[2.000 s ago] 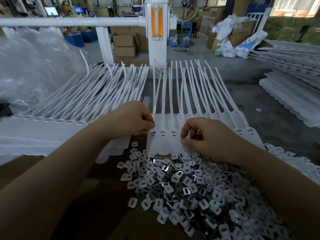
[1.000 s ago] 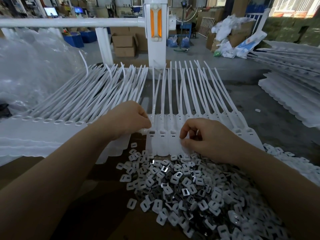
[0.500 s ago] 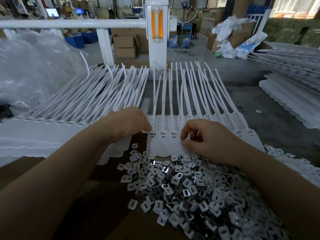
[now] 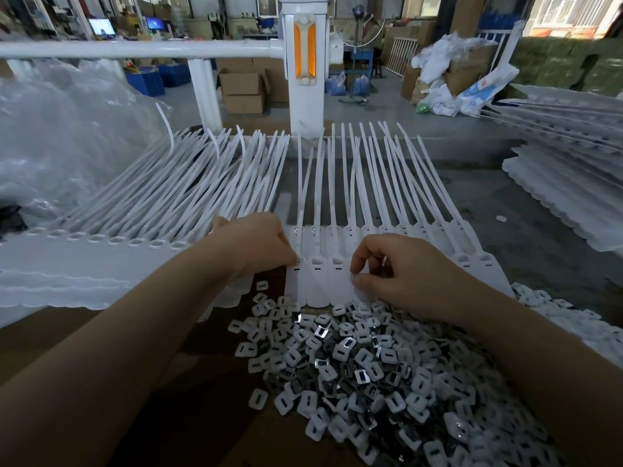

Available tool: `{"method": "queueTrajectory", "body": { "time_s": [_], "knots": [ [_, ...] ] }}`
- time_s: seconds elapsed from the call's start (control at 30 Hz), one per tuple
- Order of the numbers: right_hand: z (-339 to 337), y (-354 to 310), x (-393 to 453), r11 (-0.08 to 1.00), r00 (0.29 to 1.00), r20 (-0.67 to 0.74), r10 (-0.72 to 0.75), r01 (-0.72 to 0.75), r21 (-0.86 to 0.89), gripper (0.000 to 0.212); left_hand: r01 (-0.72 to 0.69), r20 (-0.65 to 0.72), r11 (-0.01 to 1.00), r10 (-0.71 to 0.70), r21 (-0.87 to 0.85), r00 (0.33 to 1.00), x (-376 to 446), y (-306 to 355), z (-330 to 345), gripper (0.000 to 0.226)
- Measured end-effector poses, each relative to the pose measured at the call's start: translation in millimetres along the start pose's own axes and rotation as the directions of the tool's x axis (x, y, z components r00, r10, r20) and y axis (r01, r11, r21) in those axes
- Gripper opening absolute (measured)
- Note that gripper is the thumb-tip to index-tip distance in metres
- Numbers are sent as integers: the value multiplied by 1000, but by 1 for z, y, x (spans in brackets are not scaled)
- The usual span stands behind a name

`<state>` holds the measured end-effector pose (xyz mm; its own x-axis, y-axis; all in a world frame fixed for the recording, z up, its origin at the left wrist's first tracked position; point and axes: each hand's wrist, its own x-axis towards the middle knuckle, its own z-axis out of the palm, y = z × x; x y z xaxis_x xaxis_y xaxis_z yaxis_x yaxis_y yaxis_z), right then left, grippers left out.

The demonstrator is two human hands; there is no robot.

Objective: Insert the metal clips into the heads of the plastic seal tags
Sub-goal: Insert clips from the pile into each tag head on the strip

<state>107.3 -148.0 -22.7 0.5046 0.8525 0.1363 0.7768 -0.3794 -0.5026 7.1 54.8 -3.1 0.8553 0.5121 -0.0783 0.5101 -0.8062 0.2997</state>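
Your left hand (image 4: 256,244) was curled with its fingertips pressing at the head of the leftmost seal tag (image 4: 296,267), while your right hand (image 4: 401,271) pinched the neighbouring tags flat; whether it held a clip could not be told. The metal clips (image 4: 354,362) lay heaped on the counter (image 4: 209,416) just below; you should have seated each one square and fully home.

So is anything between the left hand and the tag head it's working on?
Nothing visible: the left hand has its fingertips right at the head of the leftmost tag in the row.
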Motion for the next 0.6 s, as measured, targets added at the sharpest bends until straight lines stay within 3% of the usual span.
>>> {"method": "queueTrajectory", "body": {
  "time_s": [0.27,0.43,0.53,0.6],
  "knots": [
    [1,0,0,1000,1000,0,0,0,-6,10,63,36,994,-60,-93,998,2,-3,-3,24],
    [1,0,1,1000,1000,3,-3,3,-15,10,46,-5,998,-46,-35,999,1,-1,-2,22],
    [1,0,0,1000,1000,11,-2,2,-9,9,-109,-66,993,113,55,991,-2,-1,-4,19],
    [0,1,0,1000,1000,13,-2,2,-10,8,-308,-73,951,306,-16,949,-7,3,-8,15]
  ]
}}
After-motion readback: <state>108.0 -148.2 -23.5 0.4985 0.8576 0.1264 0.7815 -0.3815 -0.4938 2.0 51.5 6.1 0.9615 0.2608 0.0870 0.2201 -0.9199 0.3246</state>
